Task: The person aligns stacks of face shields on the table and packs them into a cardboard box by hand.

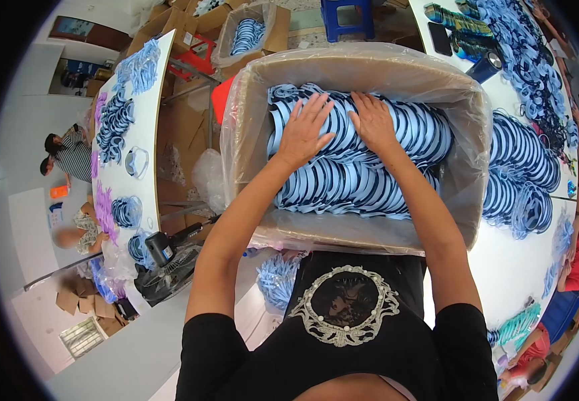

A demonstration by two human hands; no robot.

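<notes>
The left hand (pixel 305 132) and right hand (pixel 373 123) lie side by side, a little apart, palms down with fingers spread, on the upper of 2 rows of blue-and-black bands (pixel 343 127), clamped on nothing. The 2 rows lie inside a plastic-lined cardboard box (pixel 363 65), beside a white table (pixel 503 267).

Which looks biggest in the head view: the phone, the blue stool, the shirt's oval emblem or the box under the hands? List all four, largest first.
1. Box
2. Oval emblem
3. Blue stool, partly cut off by the picture's edge
4. Phone
</notes>
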